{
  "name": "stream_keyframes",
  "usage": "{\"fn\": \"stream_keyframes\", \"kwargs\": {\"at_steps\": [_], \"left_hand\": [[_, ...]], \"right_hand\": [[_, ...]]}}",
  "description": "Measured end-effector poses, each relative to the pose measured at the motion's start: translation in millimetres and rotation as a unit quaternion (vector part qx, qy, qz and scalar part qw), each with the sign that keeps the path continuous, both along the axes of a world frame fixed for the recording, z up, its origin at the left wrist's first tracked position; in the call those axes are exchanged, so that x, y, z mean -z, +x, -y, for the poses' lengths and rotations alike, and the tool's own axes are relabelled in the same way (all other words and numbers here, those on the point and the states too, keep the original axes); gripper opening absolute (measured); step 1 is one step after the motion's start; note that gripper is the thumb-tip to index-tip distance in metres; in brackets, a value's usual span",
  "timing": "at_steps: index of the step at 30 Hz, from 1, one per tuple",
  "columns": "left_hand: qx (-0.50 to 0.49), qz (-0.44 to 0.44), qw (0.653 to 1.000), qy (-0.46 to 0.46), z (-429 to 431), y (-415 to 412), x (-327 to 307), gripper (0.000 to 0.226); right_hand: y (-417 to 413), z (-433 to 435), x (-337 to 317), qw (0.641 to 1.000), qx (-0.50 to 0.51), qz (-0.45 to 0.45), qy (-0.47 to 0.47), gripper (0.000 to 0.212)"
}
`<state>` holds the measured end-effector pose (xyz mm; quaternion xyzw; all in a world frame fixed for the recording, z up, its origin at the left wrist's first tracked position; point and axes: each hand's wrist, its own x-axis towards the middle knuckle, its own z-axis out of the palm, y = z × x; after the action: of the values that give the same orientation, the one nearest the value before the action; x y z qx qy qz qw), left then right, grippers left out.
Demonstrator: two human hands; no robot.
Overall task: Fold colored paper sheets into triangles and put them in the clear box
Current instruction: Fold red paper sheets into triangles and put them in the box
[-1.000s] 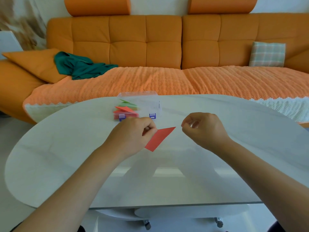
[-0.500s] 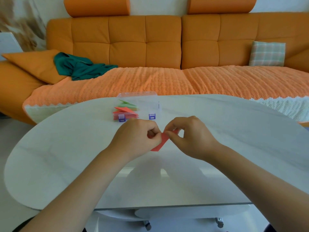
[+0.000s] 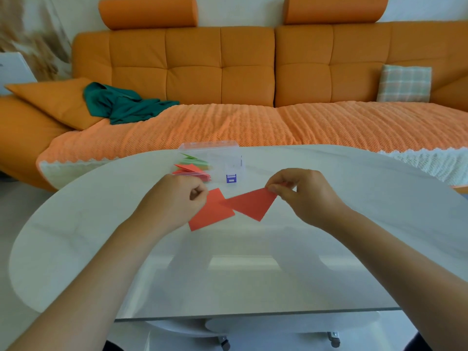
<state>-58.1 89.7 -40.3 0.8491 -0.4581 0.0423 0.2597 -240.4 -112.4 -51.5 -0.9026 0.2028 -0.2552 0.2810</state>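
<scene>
Head view: we see green and red triangles [image 3: 192, 167] already in the clear box [image 3: 228, 154], just beyond the left fingers [image 3: 200, 193]. The red sheet [image 3: 243, 205] looks mid-fold, so creasing and boxing it remain. Left hand [image 3: 174, 202] and right hand [image 3: 302, 195] hover over the table [image 3: 354, 236], curled fingers pinching opposite corners of the sheet stretched between them.

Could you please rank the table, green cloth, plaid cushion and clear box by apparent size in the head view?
1. table
2. green cloth
3. clear box and plaid cushion: they look about alike, and the cushion sits farther away, so I leave them unranked.
</scene>
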Motion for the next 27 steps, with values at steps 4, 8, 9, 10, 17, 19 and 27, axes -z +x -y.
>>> {"fn": "stream_keyframes", "kwargs": {"at_steps": [4,8,9,10,17,19,27], "left_hand": [[0.069,-0.114,0.989,-0.066,12,-24,1,0.012],[0.109,-0.213,0.971,0.022,24,-37,11,0.012],[0.106,-0.227,0.968,0.020,26,-38,12,0.012],[0.098,-0.241,0.965,0.012,27,-38,13,0.012],[-0.025,-0.400,0.909,-0.113,33,-37,16,0.009],[-0.029,-0.475,0.870,-0.131,34,-37,16,0.015],[0.020,-0.546,0.825,-0.149,37,-42,17,0.021]], "right_hand": [[0,-11,-4,0.994,-0.093,-0.028,0.057,0.020],[2,-18,-8,0.988,-0.121,-0.021,0.096,0.020],[3,-18,-8,0.988,-0.117,-0.013,0.102,0.025],[4,-18,-7,0.989,-0.108,0.000,0.100,0.031],[1,-20,5,0.984,-0.126,0.078,-0.101,0.045],[0,-21,7,0.972,-0.165,0.062,-0.158,0.046],[7,-23,15,0.980,-0.110,0.075,-0.146,0.015]]}}
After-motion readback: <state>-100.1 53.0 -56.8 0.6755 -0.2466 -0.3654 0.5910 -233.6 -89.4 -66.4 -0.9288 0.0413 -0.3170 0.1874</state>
